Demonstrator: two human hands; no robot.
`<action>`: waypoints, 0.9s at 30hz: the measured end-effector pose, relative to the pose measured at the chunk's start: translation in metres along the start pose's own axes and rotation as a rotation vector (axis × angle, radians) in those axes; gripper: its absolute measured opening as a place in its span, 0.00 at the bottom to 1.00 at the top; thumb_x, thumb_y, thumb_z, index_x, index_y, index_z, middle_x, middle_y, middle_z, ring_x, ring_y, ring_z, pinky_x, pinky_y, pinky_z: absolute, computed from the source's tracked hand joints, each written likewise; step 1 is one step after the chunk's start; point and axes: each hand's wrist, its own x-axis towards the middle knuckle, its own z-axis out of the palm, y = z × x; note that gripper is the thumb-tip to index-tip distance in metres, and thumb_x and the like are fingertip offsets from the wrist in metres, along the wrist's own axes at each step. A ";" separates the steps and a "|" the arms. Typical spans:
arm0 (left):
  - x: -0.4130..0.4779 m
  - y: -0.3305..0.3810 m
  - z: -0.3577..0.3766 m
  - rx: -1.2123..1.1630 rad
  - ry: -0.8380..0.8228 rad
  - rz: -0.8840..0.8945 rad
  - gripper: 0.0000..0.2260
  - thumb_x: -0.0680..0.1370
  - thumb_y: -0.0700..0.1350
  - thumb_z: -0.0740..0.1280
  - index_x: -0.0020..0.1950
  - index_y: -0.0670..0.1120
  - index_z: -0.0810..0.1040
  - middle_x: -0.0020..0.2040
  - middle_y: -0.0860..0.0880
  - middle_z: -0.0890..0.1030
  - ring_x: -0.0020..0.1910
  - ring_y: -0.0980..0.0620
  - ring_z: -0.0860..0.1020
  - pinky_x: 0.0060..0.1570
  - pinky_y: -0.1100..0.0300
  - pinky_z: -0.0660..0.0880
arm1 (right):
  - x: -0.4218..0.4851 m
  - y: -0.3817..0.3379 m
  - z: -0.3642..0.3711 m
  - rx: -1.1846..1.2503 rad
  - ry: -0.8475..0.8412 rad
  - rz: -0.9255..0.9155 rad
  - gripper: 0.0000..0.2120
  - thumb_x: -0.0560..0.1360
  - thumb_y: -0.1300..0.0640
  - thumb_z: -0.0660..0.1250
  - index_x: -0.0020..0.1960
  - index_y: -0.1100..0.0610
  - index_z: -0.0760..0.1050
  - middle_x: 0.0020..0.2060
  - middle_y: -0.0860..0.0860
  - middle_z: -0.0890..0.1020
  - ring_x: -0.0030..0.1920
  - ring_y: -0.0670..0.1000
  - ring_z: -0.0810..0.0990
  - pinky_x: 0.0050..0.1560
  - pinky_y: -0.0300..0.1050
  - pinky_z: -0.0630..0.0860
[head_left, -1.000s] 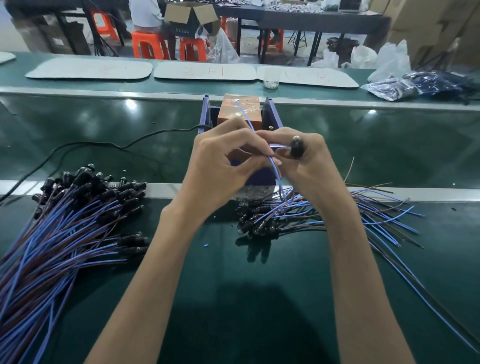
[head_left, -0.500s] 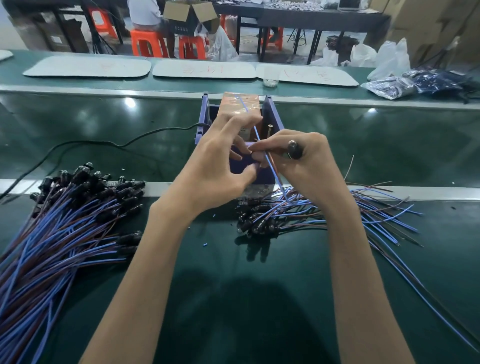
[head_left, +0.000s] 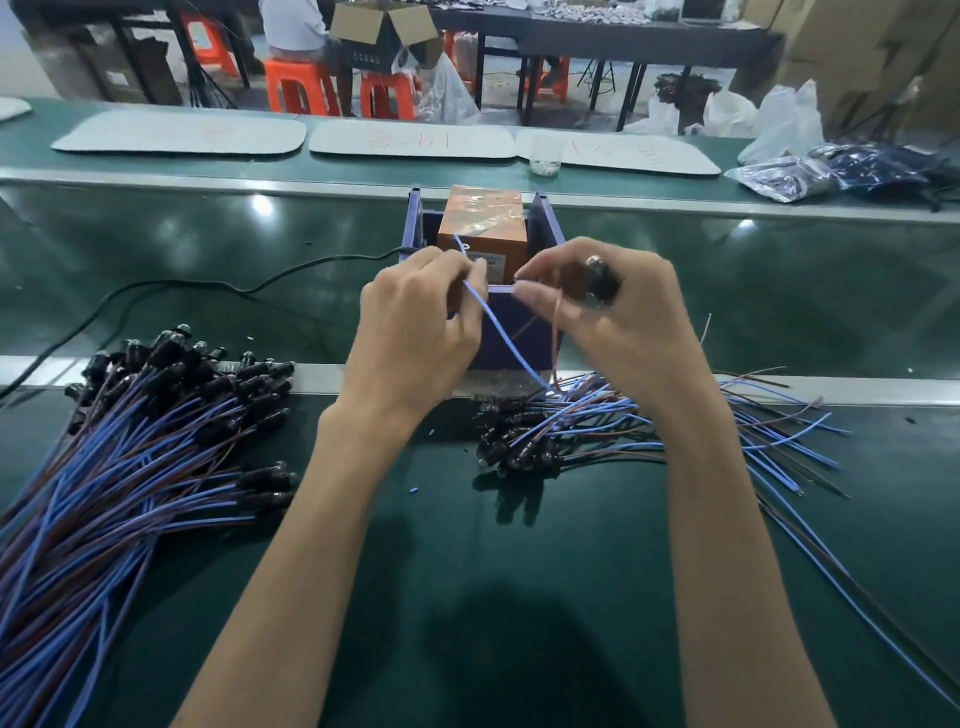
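Note:
My left hand (head_left: 415, 327) pinches a thin blue wire (head_left: 504, 338) near its upper end, in front of a small blue machine (head_left: 519, 338) with an orange block (head_left: 485, 218) on top. My right hand (head_left: 613, 322) grips a black connector (head_left: 600, 283) in its curled fingers, and a thin brown wire (head_left: 557, 332) hangs down from its fingertips. Both wires run down to the loose pile of wired connectors (head_left: 597, 426) under my right wrist. The two hands are a little apart.
A big bundle of blue and brown wires with black connectors (head_left: 135, 447) lies at the left. A black cable (head_left: 208, 286) runs left from the machine. White mats (head_left: 410, 140), a small cup (head_left: 545, 156) and plastic bags (head_left: 831, 171) sit at the far side.
My hands have drawn apart sideways. The blue wire has gone with the left hand and the brown wire now hangs separately from the right.

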 end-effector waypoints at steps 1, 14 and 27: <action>0.001 0.000 -0.001 -0.002 0.029 -0.028 0.17 0.81 0.45 0.59 0.40 0.38 0.79 0.37 0.43 0.81 0.36 0.42 0.77 0.41 0.49 0.72 | 0.001 0.001 -0.001 -0.014 0.055 0.017 0.02 0.73 0.59 0.72 0.44 0.58 0.82 0.32 0.49 0.79 0.33 0.49 0.76 0.40 0.41 0.73; 0.004 -0.011 0.001 0.007 0.066 -0.182 0.18 0.78 0.34 0.53 0.65 0.37 0.73 0.54 0.43 0.80 0.49 0.44 0.81 0.54 0.49 0.73 | 0.010 0.024 -0.008 0.539 0.591 0.467 0.18 0.81 0.44 0.57 0.45 0.54 0.79 0.21 0.41 0.72 0.27 0.40 0.71 0.21 0.32 0.62; 0.001 -0.015 0.002 0.075 -0.105 -0.303 0.24 0.74 0.32 0.55 0.70 0.41 0.69 0.58 0.42 0.74 0.48 0.47 0.75 0.48 0.67 0.62 | 0.011 0.023 -0.005 0.649 0.579 0.507 0.10 0.82 0.59 0.57 0.44 0.59 0.72 0.27 0.51 0.81 0.24 0.44 0.78 0.18 0.33 0.58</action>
